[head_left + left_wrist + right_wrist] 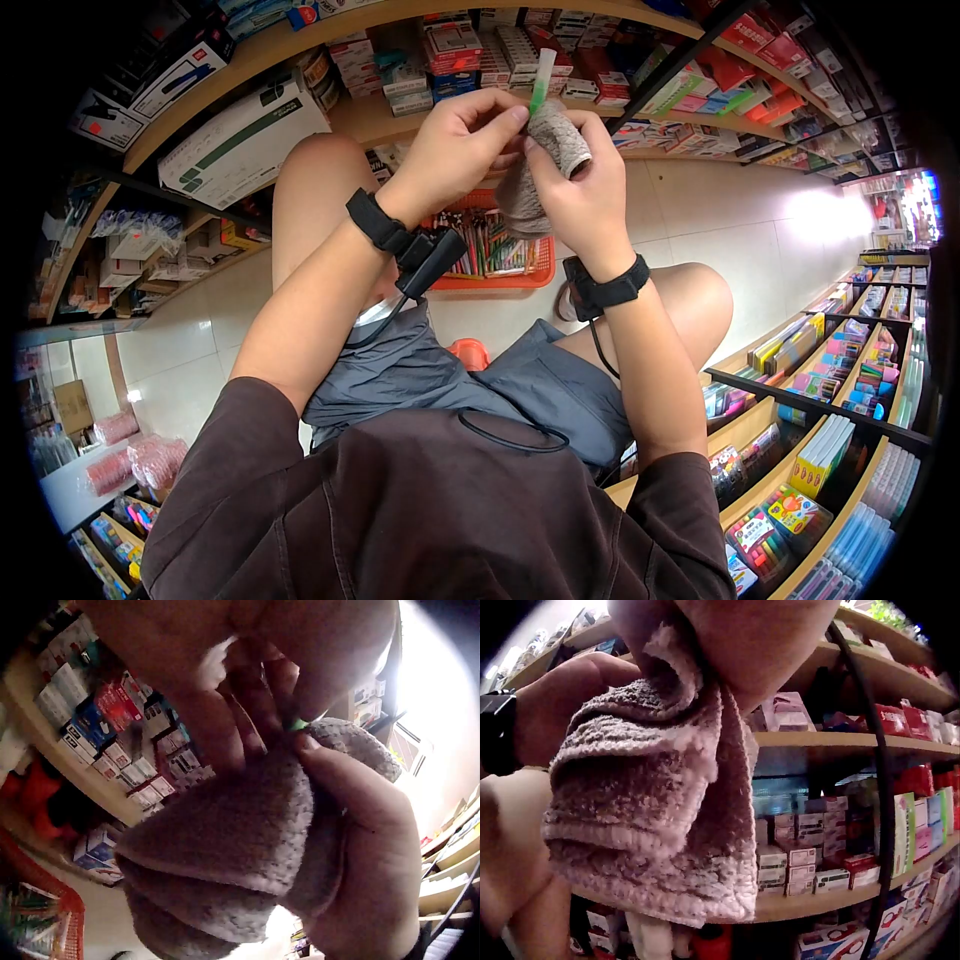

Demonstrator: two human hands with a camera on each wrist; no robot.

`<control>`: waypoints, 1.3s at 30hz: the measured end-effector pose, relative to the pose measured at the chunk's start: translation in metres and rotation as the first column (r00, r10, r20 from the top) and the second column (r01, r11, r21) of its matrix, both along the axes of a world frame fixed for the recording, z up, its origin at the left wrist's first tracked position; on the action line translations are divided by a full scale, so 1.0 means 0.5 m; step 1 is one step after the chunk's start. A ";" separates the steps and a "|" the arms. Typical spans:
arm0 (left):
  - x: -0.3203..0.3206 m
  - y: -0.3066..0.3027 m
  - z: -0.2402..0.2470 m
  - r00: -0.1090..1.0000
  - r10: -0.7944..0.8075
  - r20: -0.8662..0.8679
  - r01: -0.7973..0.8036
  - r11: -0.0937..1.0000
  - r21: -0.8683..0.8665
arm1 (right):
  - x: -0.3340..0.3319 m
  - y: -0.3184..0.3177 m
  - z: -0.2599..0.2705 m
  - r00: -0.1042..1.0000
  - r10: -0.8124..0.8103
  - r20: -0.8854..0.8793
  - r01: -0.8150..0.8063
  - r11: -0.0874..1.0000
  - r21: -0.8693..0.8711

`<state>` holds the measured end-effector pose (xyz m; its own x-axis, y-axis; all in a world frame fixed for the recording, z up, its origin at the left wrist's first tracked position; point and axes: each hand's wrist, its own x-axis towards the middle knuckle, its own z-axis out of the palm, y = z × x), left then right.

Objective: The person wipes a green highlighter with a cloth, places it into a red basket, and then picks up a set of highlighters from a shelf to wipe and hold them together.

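A slim green stick with a clear, whitish upper end (543, 78) points up from a grey towelling cloth (562, 138) in the head view. My left hand (462, 138) pinches low on the stick, thumb and index finger meeting right at the cloth's edge. Bunched folds of the cloth are gripped in my right hand (590, 195), whose thumb presses them against the stick's lower part. In the left wrist view only a speck of green shows between both hands' fingertips. The cloth (645, 795) hangs in folds below the hands in the right wrist view, hiding the stick.
An orange basket (500, 283) full of pens and pencils stands on the tiled floor between the person's knees. Shelves (385, 120) with small boxes rise just ahead. A long white carton (245, 140) lies at the left. Slanted stationery racks (800, 440) line the right side.
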<state>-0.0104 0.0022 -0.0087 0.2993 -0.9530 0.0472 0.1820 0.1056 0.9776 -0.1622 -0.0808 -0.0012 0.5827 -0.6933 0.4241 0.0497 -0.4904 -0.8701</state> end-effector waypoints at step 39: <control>-0.032 0.002 -0.008 0.930 -0.127 0.344 0.158 0.986 -0.063 | -0.022 -0.057 0.043 0.988 -0.050 0.146 0.026 0.987 0.158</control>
